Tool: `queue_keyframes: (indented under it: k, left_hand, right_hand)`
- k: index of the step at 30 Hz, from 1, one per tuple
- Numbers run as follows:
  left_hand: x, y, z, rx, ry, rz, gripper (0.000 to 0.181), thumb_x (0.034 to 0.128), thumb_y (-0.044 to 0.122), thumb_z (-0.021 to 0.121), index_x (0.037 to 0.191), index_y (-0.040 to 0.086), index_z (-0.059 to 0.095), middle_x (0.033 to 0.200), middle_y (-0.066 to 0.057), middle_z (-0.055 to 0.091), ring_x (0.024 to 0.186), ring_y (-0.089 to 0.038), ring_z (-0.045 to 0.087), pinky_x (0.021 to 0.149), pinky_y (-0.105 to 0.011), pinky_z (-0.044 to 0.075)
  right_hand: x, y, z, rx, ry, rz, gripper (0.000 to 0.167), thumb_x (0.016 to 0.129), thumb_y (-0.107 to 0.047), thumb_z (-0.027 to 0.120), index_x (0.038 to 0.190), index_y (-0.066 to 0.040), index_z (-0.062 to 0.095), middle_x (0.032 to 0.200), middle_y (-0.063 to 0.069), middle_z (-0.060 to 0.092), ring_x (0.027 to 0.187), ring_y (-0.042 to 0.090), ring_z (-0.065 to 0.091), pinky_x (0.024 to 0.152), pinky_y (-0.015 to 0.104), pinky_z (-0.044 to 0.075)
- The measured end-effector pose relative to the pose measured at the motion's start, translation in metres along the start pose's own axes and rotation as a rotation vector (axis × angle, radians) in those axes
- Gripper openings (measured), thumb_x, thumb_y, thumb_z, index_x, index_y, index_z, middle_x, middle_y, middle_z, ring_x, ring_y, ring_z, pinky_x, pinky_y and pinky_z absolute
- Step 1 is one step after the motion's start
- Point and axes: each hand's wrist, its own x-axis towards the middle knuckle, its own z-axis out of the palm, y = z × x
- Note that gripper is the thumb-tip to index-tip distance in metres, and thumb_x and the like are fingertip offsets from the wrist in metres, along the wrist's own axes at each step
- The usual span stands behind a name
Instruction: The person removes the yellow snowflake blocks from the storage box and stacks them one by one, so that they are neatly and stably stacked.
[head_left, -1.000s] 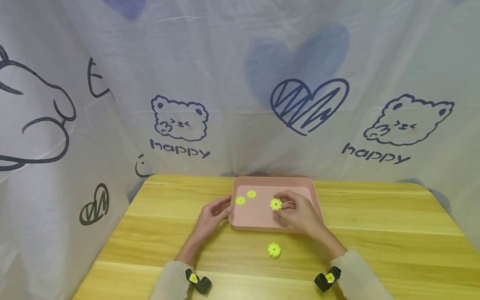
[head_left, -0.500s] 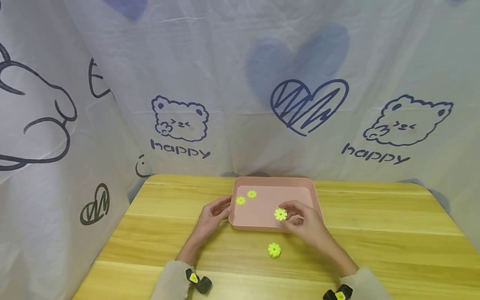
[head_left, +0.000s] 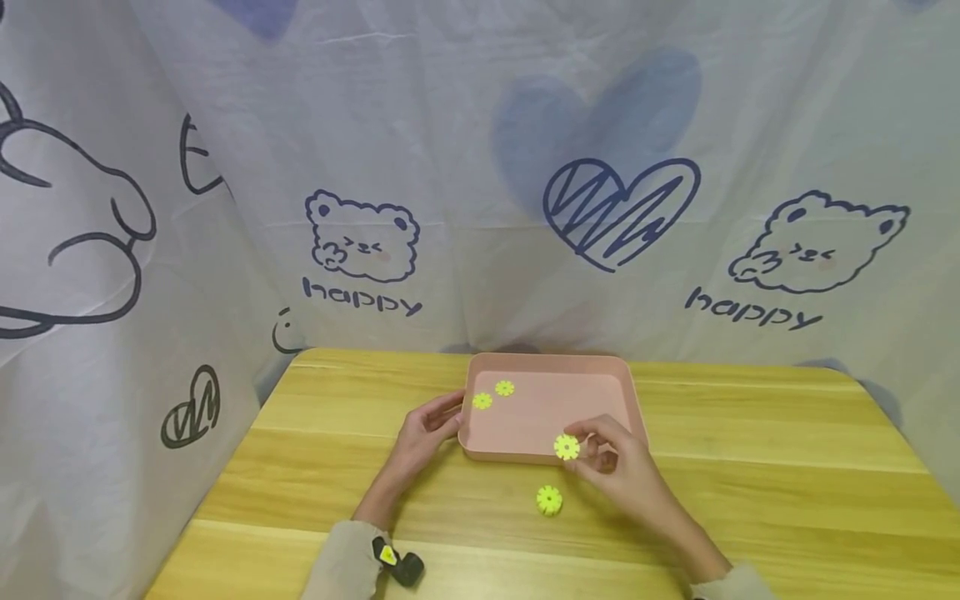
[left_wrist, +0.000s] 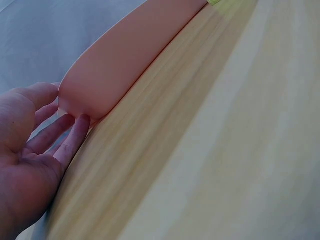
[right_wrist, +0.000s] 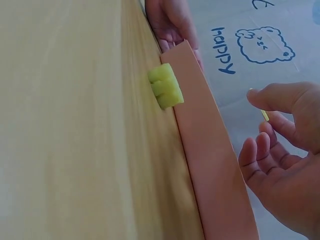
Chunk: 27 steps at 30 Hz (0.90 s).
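Note:
My right hand (head_left: 626, 471) pinches a yellow-green notched snowflake disc (head_left: 567, 447) between thumb and fingers, over the near edge of a pink tray (head_left: 551, 457). In the right wrist view only a thin edge of that disc (right_wrist: 264, 115) shows. My left hand (head_left: 424, 433) rests its fingertips against the outside of the tray's left end, fingers fairly straight. In the left wrist view the fingertips (left_wrist: 82, 121) touch the tray wall (left_wrist: 115, 62). Two flat discs, one (head_left: 482, 401) left and another (head_left: 505, 388) farther back, lie inside the tray.
A short stack of the same discs (head_left: 549, 500) stands on the wooden table (head_left: 465, 533) in front of the tray, its layers visible in the right wrist view. A white printed cloth (head_left: 480, 275) hangs behind the table and along the left side.
My right hand has moved back toward me and slightly right with the pinched disc, from over the tray's middle to its near edge. The left hand, tray and other discs stay put.

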Motion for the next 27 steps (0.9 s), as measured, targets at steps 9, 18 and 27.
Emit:
queue_keyframes:
  k: [9, 18, 27]
  left_hand:
    - [0.001, 0.006, 0.001, 0.033, 0.013, -0.006, 0.043, 0.1014, 0.004, 0.064, 0.143, -0.003, 0.056, 0.147, -0.019, 0.055, 0.135, -0.036, 0.054, 0.101, -0.031, 0.054]
    - [0.000, 0.003, -0.002, -0.032, -0.021, 0.003, 0.044, 0.1017, 0.001, 0.062, 0.144, -0.005, 0.053, 0.148, -0.023, 0.053, 0.136, -0.038, 0.052, 0.099, -0.032, 0.055]
    - [-0.001, 0.002, 0.000, -0.033, -0.021, 0.005, 0.045, 0.1013, 0.001, 0.063, 0.144, -0.006, 0.053, 0.148, -0.023, 0.053, 0.135, -0.038, 0.052, 0.099, -0.033, 0.056]
  right_hand:
    - [-0.009, -0.005, 0.006, -0.001, -0.013, -0.035, 0.040, 0.079, 0.002, 0.085, 0.114, -0.009, 0.071, 0.095, 0.002, 0.065, 0.077, 0.020, 0.060, 0.064, 0.026, 0.058]
    - [-0.020, 0.000, 0.014, 0.027, -0.045, -0.005, 0.038, 0.081, -0.002, 0.086, 0.115, -0.009, 0.070, 0.091, 0.005, 0.063, 0.070, 0.023, 0.057, 0.058, 0.024, 0.053]
    - [-0.026, 0.001, 0.019, 0.075, -0.079, 0.046, 0.036, 0.082, -0.002, 0.084, 0.115, -0.004, 0.070, 0.096, 0.004, 0.064, 0.071, 0.020, 0.058, 0.058, 0.022, 0.054]
